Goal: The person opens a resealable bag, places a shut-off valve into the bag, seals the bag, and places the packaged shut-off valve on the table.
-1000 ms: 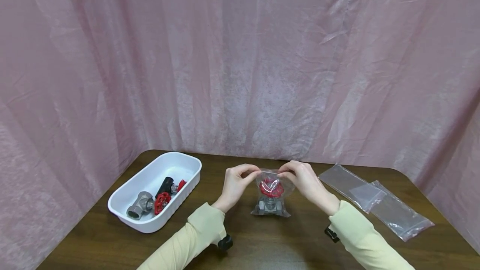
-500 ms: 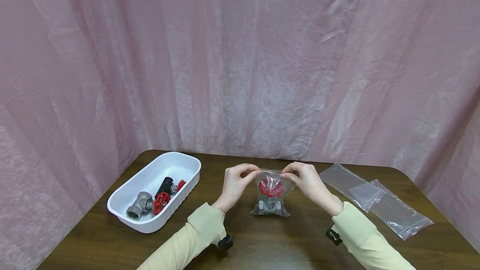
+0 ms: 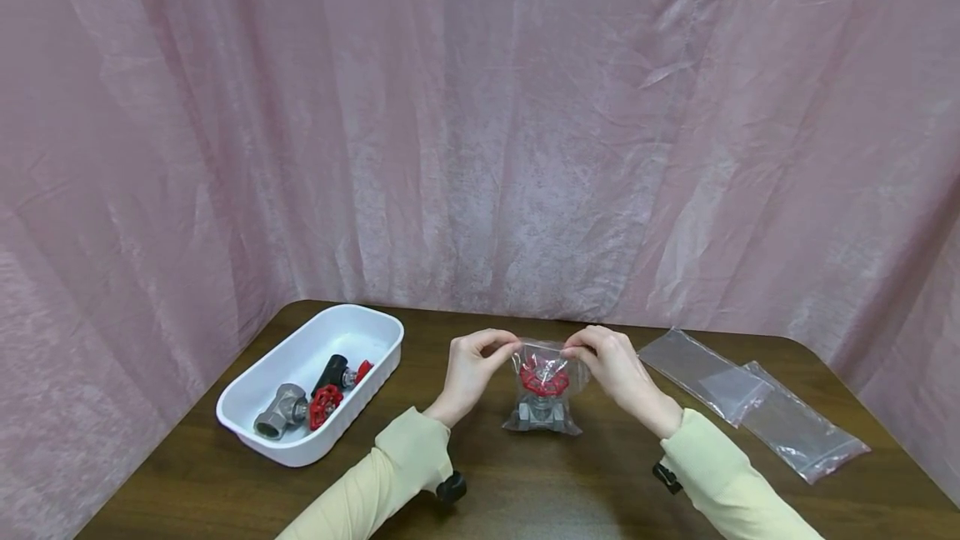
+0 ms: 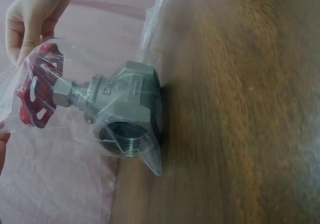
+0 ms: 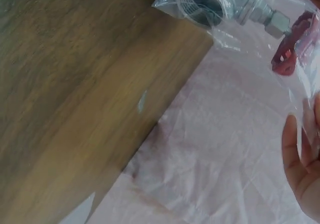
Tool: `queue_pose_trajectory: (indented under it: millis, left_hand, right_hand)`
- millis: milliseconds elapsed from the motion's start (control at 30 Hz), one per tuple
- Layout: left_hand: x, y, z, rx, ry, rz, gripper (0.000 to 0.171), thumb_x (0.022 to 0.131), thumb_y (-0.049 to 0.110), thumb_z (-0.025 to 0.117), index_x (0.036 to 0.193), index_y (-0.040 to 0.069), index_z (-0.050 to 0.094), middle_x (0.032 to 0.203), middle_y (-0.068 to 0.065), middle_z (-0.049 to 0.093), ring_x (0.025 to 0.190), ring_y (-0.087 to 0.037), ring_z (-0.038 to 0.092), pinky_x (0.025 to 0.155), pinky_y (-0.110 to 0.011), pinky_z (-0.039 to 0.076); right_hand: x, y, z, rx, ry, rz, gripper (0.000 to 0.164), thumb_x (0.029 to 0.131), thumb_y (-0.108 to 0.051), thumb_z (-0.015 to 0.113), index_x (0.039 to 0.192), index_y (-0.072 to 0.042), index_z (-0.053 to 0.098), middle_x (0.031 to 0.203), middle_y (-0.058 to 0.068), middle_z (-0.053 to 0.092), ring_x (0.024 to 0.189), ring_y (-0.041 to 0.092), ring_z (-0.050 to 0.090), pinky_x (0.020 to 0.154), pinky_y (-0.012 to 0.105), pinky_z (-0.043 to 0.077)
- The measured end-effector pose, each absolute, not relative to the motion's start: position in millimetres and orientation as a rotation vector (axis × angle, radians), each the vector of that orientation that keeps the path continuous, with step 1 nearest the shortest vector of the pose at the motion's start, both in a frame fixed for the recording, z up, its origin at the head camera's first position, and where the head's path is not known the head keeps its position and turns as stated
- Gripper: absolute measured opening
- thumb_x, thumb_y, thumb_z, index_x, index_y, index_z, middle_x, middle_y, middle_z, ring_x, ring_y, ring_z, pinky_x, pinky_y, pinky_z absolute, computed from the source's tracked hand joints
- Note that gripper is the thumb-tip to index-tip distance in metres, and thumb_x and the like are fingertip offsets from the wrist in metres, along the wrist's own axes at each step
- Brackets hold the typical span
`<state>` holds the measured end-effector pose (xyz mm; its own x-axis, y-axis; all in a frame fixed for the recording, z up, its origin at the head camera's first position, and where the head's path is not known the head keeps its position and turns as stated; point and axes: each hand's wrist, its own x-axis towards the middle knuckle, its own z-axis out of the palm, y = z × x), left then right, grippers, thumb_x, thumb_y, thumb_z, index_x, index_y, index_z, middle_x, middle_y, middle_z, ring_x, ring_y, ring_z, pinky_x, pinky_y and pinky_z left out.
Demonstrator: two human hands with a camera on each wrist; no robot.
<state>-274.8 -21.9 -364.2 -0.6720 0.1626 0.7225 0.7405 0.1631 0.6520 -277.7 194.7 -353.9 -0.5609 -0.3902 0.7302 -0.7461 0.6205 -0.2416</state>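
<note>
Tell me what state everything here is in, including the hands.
Middle bag: filled, top held up; seal unclear.
Bagged valve: upright, red handwheel uppermost.
Left hand: pinching that bag's top edge.
Right hand: pinching the same edge.
White tray: upright, partly filled.
Gray valve: lying in the tray.
Black valve: lying there too.
Left loose bag: flat.
Right loose bag: flat, partly overlapping it.

From the head, the bench (image 3: 555, 490) is viewed forward and down at middle range, a pink curtain (image 3: 480, 123) behind it. From each wrist, the bagged valve (image 4: 122, 98) is caught close up, tipped sideways, its red handwheel (image 4: 46, 91) turned left in the left-wrist view, right in the other. Valve, bench and curtain are shared by all three.
</note>
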Motion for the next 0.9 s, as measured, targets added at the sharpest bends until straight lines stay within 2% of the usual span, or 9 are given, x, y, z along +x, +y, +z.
queue_pose_trajectory:
  millis: [133, 300, 500, 700, 900]
  left_hand:
    - [-274.4, -21.2, -364.2, -0.85, -1.956, -1.545, 0.006, 0.079, -0.001, 0.067, 0.084, -0.003, 0.068, 0.079, -0.01, 0.066, 0.064, -0.021, 0.059, 0.057, -0.029, 0.047]
    - [-274.5, -20.7, -363.5, -0.834, -1.971, -1.549, 0.006, 0.079, 0.0, 0.067, 0.084, -0.002, 0.068, 0.08, -0.01, 0.066, 0.065, -0.019, 0.059, 0.058, -0.025, 0.046]
    - [-274.4, -22.0, -364.2, -0.832, -1.972, -1.558, 0.006, 0.079, 0.0, 0.067, 0.084, -0.002, 0.068, 0.08, -0.01, 0.066, 0.065, -0.021, 0.059, 0.057, -0.023, 0.045]
    - [-274.0, -22.0, -363.1, -0.838, -1.959, -1.551, 0.006, 0.079, -0.001, 0.067, 0.084, -0.002, 0.068, 0.079, -0.01, 0.066, 0.064, -0.021, 0.058, 0.057, -0.024, 0.045]
    - [-273.0, -21.5, -363.8, -0.839, -1.987, -1.523, 0.006, 0.079, 0.001, 0.068, 0.084, -0.002, 0.068, 0.08, -0.009, 0.066, 0.064, -0.018, 0.058, 0.057, -0.025, 0.045]
  right_hand:
    - [-275.5, 198.7, -352.4, 0.917, -2.204, 0.765, 0.013, 0.069, -0.001, 0.074, 0.078, -0.009, 0.067, 0.076, -0.006, 0.061, 0.069, 0.008, 0.055, 0.058, 0.026, 0.044]
    - [-275.3, 203.6, -351.6, 0.908, -2.226, 0.788, 0.015, 0.07, -0.003, 0.074, 0.083, -0.007, 0.068, 0.079, -0.003, 0.062, 0.07, 0.01, 0.056, 0.059, 0.027, 0.045]
    - [-276.1, 208.4, -353.4, 0.846, -2.261, 0.791, 0.013, 0.07, -0.004, 0.075, 0.077, -0.01, 0.066, 0.075, -0.007, 0.06, 0.063, 0.006, 0.052, 0.054, 0.026, 0.042]
    - [-275.1, 207.7, -354.3, 0.868, -2.197, 0.755, 0.016, 0.067, 0.001, 0.076, 0.071, -0.01, 0.064, 0.071, -0.006, 0.06, 0.059, 0.005, 0.048, 0.051, 0.024, 0.04]
    - [-275.7, 208.0, -355.9, 0.894, -2.204, 0.68, 0.015, 0.067, -0.001, 0.075, 0.068, -0.009, 0.062, 0.069, -0.005, 0.057, 0.06, 0.007, 0.051, 0.052, 0.024, 0.042]
